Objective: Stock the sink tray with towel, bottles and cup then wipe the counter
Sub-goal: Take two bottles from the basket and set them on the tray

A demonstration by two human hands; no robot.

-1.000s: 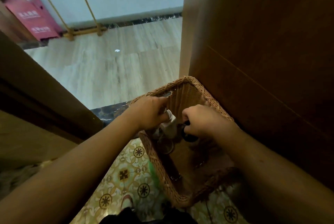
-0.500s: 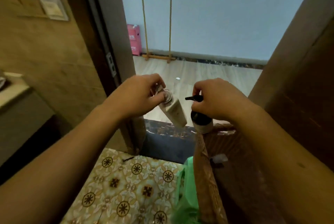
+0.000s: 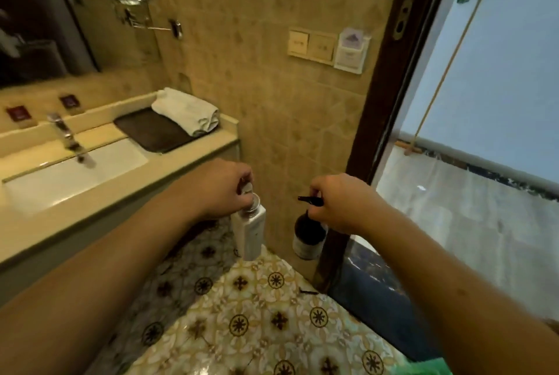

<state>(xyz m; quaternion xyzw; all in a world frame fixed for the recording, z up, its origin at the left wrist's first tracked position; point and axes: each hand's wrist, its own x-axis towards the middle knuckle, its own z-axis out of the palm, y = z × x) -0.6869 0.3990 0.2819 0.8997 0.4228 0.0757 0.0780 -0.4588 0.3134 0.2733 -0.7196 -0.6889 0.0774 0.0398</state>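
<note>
Carrying bottles | left hand (image 3: 222, 190) grip pinching white bottle (image 3: 249, 234) | right hand (image 3: 338, 205) grip pinching dark bottle (image 3: 308, 238)

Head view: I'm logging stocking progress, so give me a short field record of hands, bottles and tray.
left hand: grips white bottle by its pump top
right hand: grips dark bottle by its pump top
bottles: both hanging above the floor
tray: dark, on counter right of the sink
towel: folded, white, on the tray's far edge
</note>
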